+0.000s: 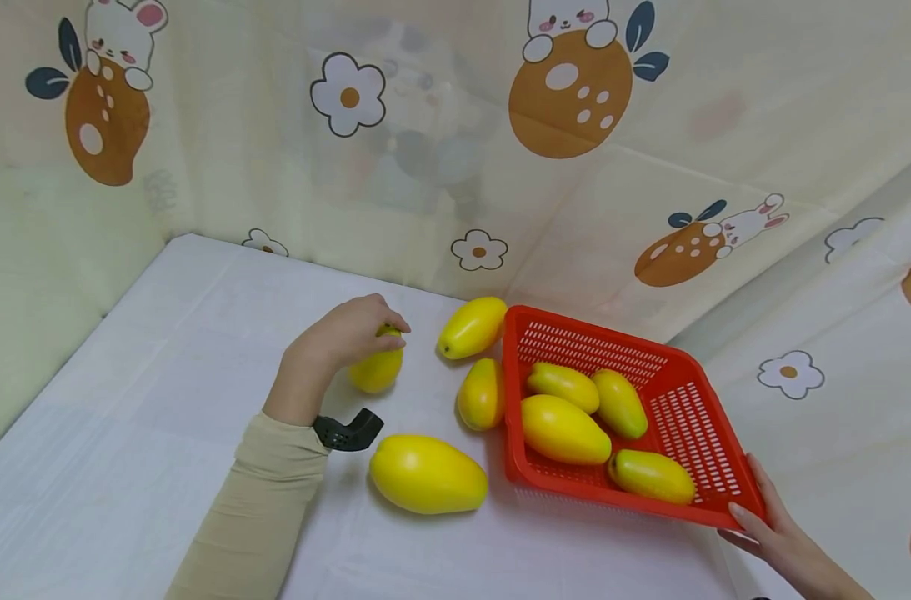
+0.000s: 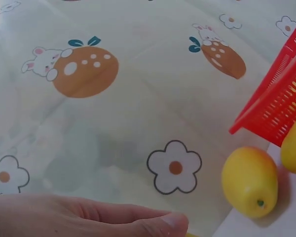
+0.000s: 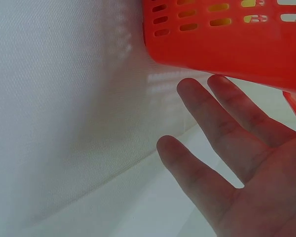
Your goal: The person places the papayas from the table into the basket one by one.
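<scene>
My left hand (image 1: 350,329) grips a yellow mango (image 1: 375,372) from above at the table's middle. In the left wrist view the fingers (image 2: 138,219) cover nearly all of it. At the right, my right hand (image 1: 781,521) holds the near right corner of a red plastic basket (image 1: 698,521), thumb over the rim. Several yellow mangoes lie inside, one of them a large mango (image 1: 563,429). From the right wrist view, spread fingers (image 3: 222,131) show beneath the basket's wall, which is raised off the table at that corner.
Left of the basket lie a mango (image 1: 473,327) by the back edge and another mango (image 1: 481,394) against the basket's side. A big yellow mango (image 1: 427,473) rests nearer the front. Behind the white table (image 1: 162,375) hangs a printed curtain (image 1: 425,192).
</scene>
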The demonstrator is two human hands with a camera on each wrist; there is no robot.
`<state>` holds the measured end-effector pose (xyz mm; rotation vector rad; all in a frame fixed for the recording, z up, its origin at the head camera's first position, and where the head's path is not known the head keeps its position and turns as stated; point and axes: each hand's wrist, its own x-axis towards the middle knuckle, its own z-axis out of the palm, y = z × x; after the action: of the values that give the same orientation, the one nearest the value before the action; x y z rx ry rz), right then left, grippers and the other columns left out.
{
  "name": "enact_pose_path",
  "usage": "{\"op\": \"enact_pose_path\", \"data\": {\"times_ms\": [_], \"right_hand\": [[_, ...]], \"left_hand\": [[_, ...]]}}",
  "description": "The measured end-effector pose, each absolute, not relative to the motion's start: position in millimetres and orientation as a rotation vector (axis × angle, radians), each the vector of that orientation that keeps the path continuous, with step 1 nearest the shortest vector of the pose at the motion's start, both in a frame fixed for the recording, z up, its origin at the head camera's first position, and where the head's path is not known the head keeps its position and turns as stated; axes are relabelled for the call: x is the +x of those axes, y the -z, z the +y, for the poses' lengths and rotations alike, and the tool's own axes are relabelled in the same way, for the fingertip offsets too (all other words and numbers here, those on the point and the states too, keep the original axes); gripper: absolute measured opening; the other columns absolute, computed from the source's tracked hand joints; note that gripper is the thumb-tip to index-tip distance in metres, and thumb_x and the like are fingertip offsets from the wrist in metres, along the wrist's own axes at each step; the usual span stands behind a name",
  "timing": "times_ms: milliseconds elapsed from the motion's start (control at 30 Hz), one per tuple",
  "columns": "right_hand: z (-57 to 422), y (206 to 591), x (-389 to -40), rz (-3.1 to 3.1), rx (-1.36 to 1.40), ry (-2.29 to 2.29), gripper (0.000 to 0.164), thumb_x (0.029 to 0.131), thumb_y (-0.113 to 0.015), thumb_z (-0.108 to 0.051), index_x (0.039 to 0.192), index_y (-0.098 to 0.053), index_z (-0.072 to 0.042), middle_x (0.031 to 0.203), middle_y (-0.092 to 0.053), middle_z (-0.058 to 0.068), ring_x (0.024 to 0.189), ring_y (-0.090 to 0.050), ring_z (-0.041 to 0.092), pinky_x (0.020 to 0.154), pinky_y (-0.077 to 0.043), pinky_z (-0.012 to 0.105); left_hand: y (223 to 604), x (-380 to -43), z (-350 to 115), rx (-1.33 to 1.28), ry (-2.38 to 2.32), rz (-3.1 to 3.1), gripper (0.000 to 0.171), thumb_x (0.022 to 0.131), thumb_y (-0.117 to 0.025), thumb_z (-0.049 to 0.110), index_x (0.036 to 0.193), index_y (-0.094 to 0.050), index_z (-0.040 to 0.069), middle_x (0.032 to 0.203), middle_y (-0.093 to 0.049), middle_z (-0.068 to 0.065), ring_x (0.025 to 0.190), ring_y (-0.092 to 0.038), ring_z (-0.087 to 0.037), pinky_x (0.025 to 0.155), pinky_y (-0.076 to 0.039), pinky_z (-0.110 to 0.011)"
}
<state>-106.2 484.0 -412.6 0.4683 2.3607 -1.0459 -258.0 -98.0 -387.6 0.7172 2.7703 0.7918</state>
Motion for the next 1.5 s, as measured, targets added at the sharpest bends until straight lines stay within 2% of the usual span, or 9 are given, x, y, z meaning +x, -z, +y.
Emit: {"op": "enact_pose_path", "data": {"times_ms": [233,533,600,733,833,967,1267,1500], "right_hand": [[485,413,-105,2.359,0.471,1.05,0.084,0.093,-0.042,-0.042,0.123,0.036,-0.052,0.145,0.017,0.02,0.114,-0.04,0.027,0.088,-0.047,0.047],[486,413,-109,2.383,0.415,1.038,0.081,0.093,-0.041,-0.041,0.124,0.033,-0.053,0.145,0.019,0.021,0.113,-0.042,0.028,0.086,-0.048,0.047],[485,412,-109,2.386,0.422,1.024,0.081,0.093,-0.041,-0.042,0.124,0.033,-0.053,0.145,0.019,0.021,0.113,-0.042,0.028,0.085,-0.049,0.047],[484,411,-109,2.39,0.43,1.012,0.082,0.092,-0.041,-0.043,0.124,0.034,-0.053,0.145,0.018,0.02,0.114,-0.041,0.029,0.085,-0.049,0.047],[484,411,-109,2.395,0.424,1.015,0.082,0.092,-0.041,-0.043,0.125,0.034,-0.051,0.145,0.018,0.021,0.113,-0.042,0.027,0.085,-0.049,0.047],[486,413,-109,2.391,0.426,1.034,0.082,0.093,-0.041,-0.042,0.125,0.033,-0.052,0.145,0.018,0.021,0.112,-0.043,0.025,0.085,-0.049,0.047],[488,415,-108,2.379,0.425,1.063,0.082,0.093,-0.042,-0.04,0.125,0.032,-0.053,0.145,0.016,0.02,0.111,-0.044,0.022,0.086,-0.048,0.047],[488,414,-107,2.364,0.457,1.06,0.084,0.092,-0.043,-0.042,0.124,0.034,-0.053,0.145,0.016,0.019,0.112,-0.043,0.025,0.087,-0.048,0.047]], "left_hand": [[389,-258,-91,0.76,-0.78,2.804,0.026,0.086,-0.06,0.024,0.11,-0.065,0.017,0.108,-0.057,-0.002,0.099,-0.053,-0.019,0.094,-0.041,-0.034],[392,-262,-87,0.799,-0.844,2.816,0.023,0.085,-0.061,0.019,0.108,-0.066,0.017,0.114,-0.055,-0.001,0.107,-0.051,-0.02,0.097,-0.04,-0.035],[393,-260,-88,0.758,-0.865,2.773,0.027,0.084,-0.063,0.018,0.111,-0.063,0.018,0.118,-0.053,-0.002,0.11,-0.049,-0.02,0.099,-0.038,-0.036],[396,-259,-89,0.67,-0.905,2.686,0.048,0.079,-0.068,0.014,0.123,-0.053,0.024,0.127,-0.044,-0.006,0.115,-0.043,-0.024,0.099,-0.038,-0.041],[402,-261,-89,0.642,-0.91,2.654,0.062,0.077,-0.069,0.011,0.13,-0.042,0.03,0.13,-0.038,-0.009,0.114,-0.041,-0.027,0.095,-0.04,-0.045],[411,-264,-88,0.623,-0.921,2.641,0.074,0.075,-0.068,0.007,0.134,-0.032,0.034,0.131,-0.034,-0.012,0.109,-0.043,-0.028,0.089,-0.043,-0.044],[420,-269,-87,0.553,-0.981,2.658,0.076,0.075,-0.068,0.008,0.134,-0.029,0.036,0.124,-0.035,-0.012,0.103,-0.047,-0.027,0.086,-0.045,-0.041],[419,-270,-89,0.528,-0.98,2.688,0.074,0.075,-0.068,0.009,0.134,-0.03,0.035,0.125,-0.035,-0.014,0.104,-0.047,-0.028,0.087,-0.044,-0.043]]}}
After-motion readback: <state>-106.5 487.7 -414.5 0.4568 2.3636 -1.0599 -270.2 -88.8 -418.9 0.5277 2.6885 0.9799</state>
